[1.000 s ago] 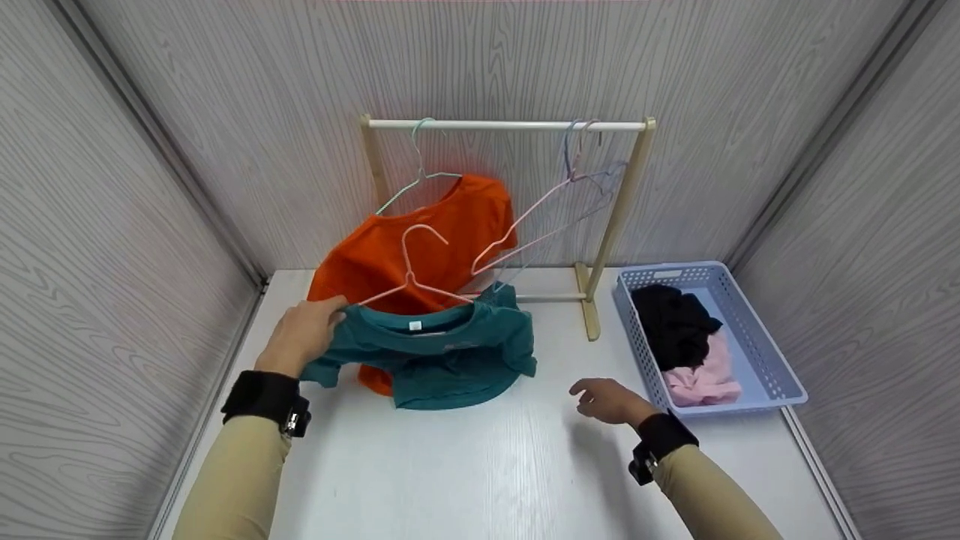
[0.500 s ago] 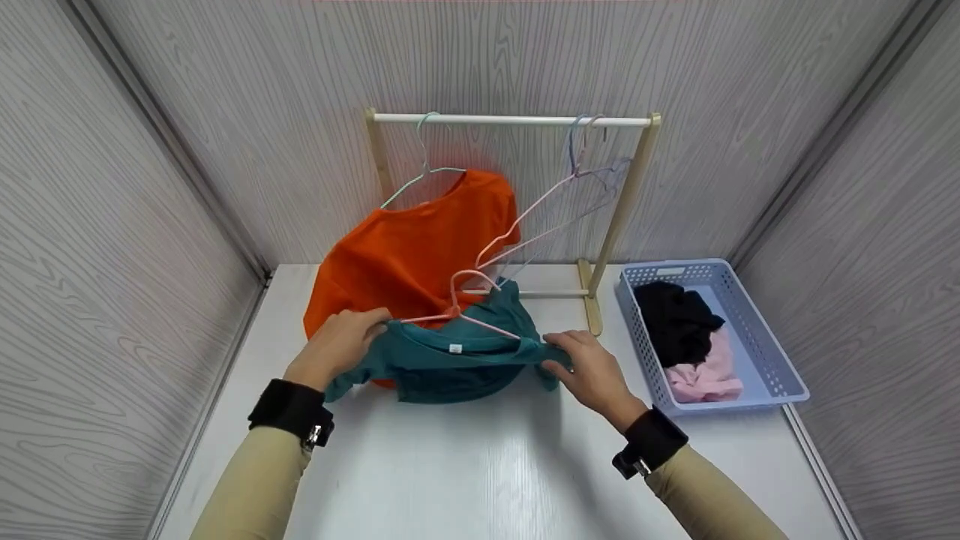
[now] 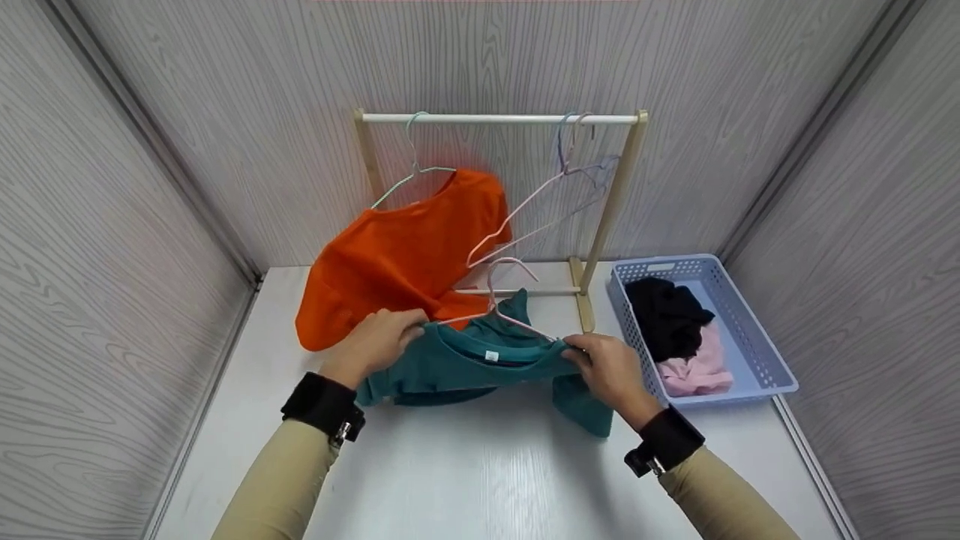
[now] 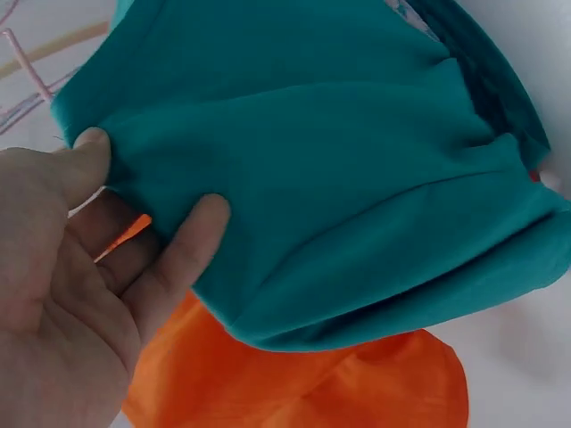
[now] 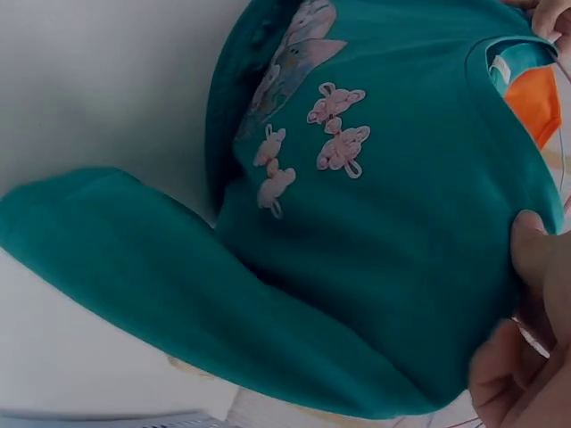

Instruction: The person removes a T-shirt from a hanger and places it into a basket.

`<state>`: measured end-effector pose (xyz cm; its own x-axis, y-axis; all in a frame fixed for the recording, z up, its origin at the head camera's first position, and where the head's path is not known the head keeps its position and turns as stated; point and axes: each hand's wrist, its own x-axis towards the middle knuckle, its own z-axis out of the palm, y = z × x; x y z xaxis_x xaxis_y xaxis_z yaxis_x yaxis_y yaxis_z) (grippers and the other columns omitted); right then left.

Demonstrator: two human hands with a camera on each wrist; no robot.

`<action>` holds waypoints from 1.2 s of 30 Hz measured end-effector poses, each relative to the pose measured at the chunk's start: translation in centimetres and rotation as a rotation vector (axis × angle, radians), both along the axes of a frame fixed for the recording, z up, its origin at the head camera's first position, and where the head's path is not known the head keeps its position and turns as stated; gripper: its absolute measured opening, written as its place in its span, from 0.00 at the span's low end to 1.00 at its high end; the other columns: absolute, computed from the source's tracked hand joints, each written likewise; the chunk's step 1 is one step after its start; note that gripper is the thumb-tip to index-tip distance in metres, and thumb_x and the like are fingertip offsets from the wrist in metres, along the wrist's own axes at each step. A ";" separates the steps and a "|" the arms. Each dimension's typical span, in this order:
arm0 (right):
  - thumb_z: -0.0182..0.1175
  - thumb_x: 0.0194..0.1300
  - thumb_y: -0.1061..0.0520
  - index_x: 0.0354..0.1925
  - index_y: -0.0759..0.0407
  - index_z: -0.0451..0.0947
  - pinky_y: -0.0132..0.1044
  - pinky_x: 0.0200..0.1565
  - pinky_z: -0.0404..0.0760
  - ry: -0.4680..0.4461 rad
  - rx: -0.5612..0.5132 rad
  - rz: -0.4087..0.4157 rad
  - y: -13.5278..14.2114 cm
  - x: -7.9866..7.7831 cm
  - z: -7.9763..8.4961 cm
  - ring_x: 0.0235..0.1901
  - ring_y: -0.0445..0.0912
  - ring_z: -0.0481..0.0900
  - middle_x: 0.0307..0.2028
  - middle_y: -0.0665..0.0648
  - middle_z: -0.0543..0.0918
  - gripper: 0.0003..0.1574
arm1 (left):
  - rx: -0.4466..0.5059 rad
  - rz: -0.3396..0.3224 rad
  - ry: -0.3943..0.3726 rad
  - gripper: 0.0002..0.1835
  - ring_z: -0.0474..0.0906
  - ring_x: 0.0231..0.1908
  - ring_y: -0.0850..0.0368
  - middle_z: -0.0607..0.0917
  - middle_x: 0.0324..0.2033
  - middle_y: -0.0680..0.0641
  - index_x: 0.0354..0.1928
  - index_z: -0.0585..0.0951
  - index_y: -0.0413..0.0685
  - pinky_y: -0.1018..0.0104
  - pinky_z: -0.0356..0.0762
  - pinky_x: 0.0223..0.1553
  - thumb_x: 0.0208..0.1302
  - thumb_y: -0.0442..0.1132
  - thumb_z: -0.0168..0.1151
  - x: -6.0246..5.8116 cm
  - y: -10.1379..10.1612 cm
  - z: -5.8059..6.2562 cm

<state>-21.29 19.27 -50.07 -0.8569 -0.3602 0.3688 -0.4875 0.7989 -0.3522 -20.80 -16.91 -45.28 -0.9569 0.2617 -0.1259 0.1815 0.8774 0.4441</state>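
Observation:
A teal T-shirt is stretched between my two hands above the white table. Its collar shows a small white label. A pink hanger sits inside the neck, its hook standing up and its lower part hidden by the cloth. At one shoulder my left hand pinches the fabric between thumb and fingers. My right hand pinches the opposite shoulder by the hanger's end, with a sleeve drooping below. Pink bow-like decorations and part of a print show on the shirt front in the right wrist view.
Behind stands a clothes rack with a white rail and wooden posts. An orange shirt hangs there on a mint hanger, beside pink and blue-purple hangers. To the right, a blue basket holds black and pink garments.
My right hand has moved from beside the basket to the teal shirt and taken hold of its shoulder. My left hand, the shirt and the pink hanger have shifted right.

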 end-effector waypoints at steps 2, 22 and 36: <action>0.66 0.62 0.53 0.40 0.51 0.86 0.45 0.38 0.84 0.019 -0.014 0.000 0.2 -0.1 -0.3 0.36 0.46 0.87 0.36 0.51 0.89 0.07 | -0.009 0.004 0.007 0.17 0.75 0.45 0.51 0.81 0.44 0.50 0.60 0.76 0.61 0.57 0.77 0.50 0.72 0.48 0.53 0.1 0.6 0.4; 0.65 0.61 0.63 0.39 0.55 0.88 0.45 0.40 0.85 0.023 -0.138 0.059 0.5 -1.3 -0.2 0.36 0.49 0.88 0.37 0.55 0.90 0.08 | 0.066 -0.120 0.093 0.12 0.73 0.37 0.57 0.77 0.32 0.53 0.53 0.76 0.58 0.66 0.76 0.42 0.73 0.49 0.51 0.0 4.8 0.5; 0.65 0.58 0.69 0.36 0.62 0.87 0.48 0.42 0.84 0.035 -0.108 0.041 5.2 -2.7 -3.1 0.36 0.52 0.88 0.34 0.59 0.89 0.08 | 0.135 -0.104 -0.051 0.13 0.74 0.40 0.55 0.78 0.36 0.49 0.56 0.76 0.57 0.65 0.74 0.42 0.74 0.47 0.49 0.7 2.5 0.8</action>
<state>-23.99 24.43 -53.19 -0.8281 -0.3511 0.4370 -0.5324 0.7366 -0.4171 -20.14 -14.41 -44.52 -0.9170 0.3771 -0.1303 0.2428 0.7867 0.5676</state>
